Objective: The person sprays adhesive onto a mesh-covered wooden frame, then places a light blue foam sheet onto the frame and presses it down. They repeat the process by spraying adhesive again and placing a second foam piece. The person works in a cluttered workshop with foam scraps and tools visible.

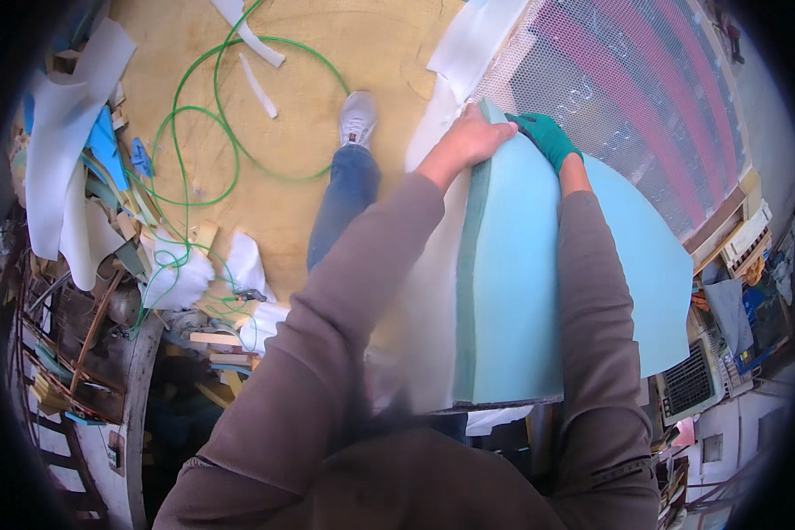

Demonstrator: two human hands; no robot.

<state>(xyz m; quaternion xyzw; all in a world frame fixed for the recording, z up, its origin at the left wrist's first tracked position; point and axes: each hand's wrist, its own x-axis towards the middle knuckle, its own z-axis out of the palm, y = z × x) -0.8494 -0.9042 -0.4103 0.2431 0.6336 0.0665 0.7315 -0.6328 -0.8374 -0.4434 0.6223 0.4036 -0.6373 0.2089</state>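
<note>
A light blue foam pad (514,265) with a dark green foam layer (471,291) along its left side stands in front of me. My bare left hand (473,140) is closed on its far top corner, thumb laid toward the right. Just beside it, my right hand (549,140), in a green work glove, grips the same far edge with its fingers bent over it. A further pale blue panel (649,265) fans out to the right of my right forearm. Along the pad's left, a whitish layer (428,327) looks blurred.
At the far right lies a frame with wire springs under mesh and pinkish-red strips (645,97). A green hose (231,146) loops over the tan surface (283,203), near my shoe (358,119). Foam scraps (75,150) pile up at left. A grey-white crate (693,380) stands at lower right.
</note>
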